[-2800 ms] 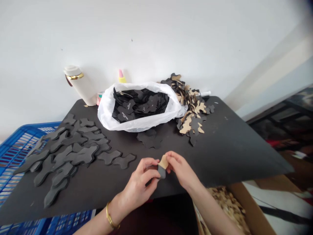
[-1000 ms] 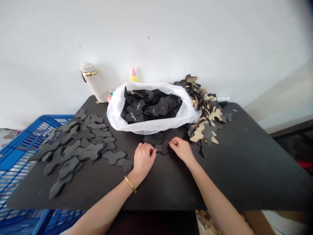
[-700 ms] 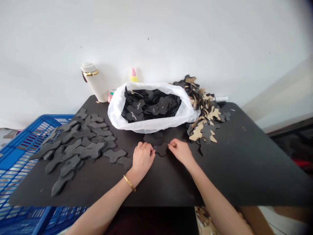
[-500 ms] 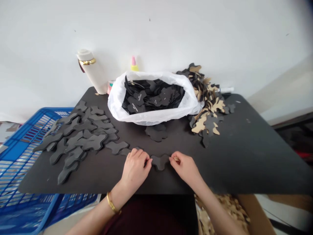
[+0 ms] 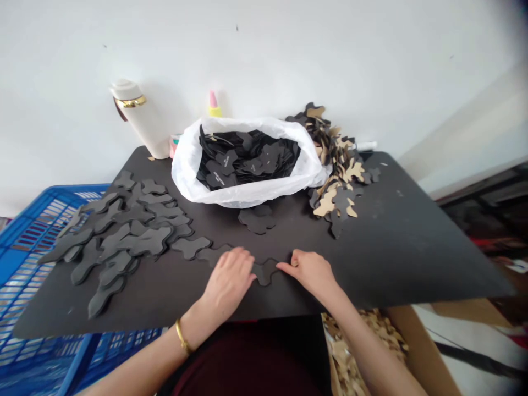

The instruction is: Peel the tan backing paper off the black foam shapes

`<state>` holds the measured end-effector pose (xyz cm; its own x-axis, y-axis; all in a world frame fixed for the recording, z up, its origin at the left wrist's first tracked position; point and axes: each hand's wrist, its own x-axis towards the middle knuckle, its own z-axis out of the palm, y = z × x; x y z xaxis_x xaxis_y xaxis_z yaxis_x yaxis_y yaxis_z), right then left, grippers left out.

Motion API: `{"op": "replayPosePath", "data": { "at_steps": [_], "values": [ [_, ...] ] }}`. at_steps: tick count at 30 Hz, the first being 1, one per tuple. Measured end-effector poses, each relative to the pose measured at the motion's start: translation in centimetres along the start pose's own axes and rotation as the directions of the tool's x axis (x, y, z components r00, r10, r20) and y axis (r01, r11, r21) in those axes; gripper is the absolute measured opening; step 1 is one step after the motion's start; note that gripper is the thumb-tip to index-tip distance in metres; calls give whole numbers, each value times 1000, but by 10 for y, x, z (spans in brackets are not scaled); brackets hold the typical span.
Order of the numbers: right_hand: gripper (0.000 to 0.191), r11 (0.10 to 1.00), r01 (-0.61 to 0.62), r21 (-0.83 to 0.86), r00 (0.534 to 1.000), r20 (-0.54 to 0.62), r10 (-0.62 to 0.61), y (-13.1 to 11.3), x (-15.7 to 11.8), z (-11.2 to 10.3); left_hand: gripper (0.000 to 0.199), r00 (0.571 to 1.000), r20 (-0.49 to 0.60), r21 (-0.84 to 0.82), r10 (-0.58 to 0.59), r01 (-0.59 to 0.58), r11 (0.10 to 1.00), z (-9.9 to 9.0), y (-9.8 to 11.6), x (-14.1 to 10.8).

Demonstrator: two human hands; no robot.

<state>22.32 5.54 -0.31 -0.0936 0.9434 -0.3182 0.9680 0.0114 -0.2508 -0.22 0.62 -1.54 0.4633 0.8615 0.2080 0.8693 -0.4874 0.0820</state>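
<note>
A dark, wavy-edged flat piece (image 5: pixel 265 271) lies on the black table (image 5: pixel 404 236) near its front edge. My left hand (image 5: pixel 234 276) rests palm down over the left end of that piece, its fingers extended and close together. At the right end, my right hand (image 5: pixel 310 269) touches the piece with its thumb; its other fingers are curled in, and what they hold, if anything, is hidden. More dark pieces (image 5: pixel 191 247) run leftward from my left hand to a large spread of similar ones (image 5: pixel 140 241).
A white plastic bag (image 5: pixel 247 195) full of dark pieces stands at the back. Right of it is a pile of black and tan scraps (image 5: pixel 340 181). A white bottle (image 5: pixel 144 124) stands back left, a blue basket (image 5: pixel 25 247) left. Below is a box of tan scraps (image 5: pixel 424 352).
My left hand has flattened over the piece, its fingers stretching out. The right fingers have curled in while the thumb stays at the piece. The whole view has shifted slightly.
</note>
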Motion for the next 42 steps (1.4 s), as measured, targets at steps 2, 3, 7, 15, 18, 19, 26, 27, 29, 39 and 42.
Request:
{"op": "replayPosePath", "data": {
  "at_steps": [2, 3, 7, 15, 18, 19, 26, 27, 29, 39, 42],
  "values": [
    [36, 992, 43, 118, 999, -21, -41, 11, 0, 3, 52, 969, 10, -46, 249, -248, 968, 7, 9, 6],
    [35, 976, 65, 210, 997, -47, -56, 18, 1, 3, 59, 942, 31, -74, 335, -332, 941, 10, 13, 10],
    [37, 879, 39, 475, 960, -263, 99, 58, 14, 0, 64, 872, 109, -166, 477, -457, 874, 17, 13, 22],
    [40, 861, -143, 489, 768, -494, 408, 141, 55, -20, 58, 850, 100, -103, 517, -508, 855, 1, -51, 1],
    [42, 862, -169, 478, 798, -446, 404, 149, 68, -27, 57, 885, 82, -22, 458, -458, 889, -2, -74, -10],
    [39, 846, -168, 506, 802, -429, 415, 150, 71, -29, 58, 896, 69, 3, 440, -441, 898, -3, -78, -12],
    [35, 611, -23, 791, 825, -331, 459, 116, 38, -30, 51, 983, -172, -340, 68, -124, 932, -7, -19, 9],
    [37, 471, 34, 882, 856, -269, 442, 102, 26, -25, 46, 984, -168, -508, -63, -32, 861, -7, -1, 17],
    [42, 102, 96, 990, 929, -126, 347, 67, 3, -12, 44, 950, 19, -820, -312, 193, 538, -7, 35, 32],
    [36, 446, 45, 894, 997, -70, 41, 15, -51, 17, 15, 805, 366, -930, -467, 303, -206, -18, 50, 51],
    [24, 669, 259, 697, 938, -348, -1, 20, -54, -10, 7, 870, 268, -951, -413, 307, 29, -17, 41, 41]
  ]
}}
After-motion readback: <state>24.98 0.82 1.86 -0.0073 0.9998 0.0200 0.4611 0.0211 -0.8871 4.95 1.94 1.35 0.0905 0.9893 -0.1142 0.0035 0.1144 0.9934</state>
